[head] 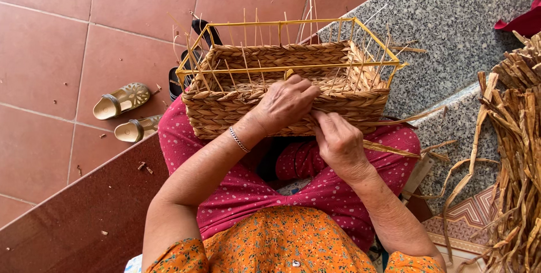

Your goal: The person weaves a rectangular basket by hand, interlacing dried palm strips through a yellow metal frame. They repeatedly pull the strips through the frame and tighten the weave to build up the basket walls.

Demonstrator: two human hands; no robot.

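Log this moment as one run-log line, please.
left hand: resting on basket rim | right hand: fingers pinching a weaving strand at basket's near wall | basket: on lap
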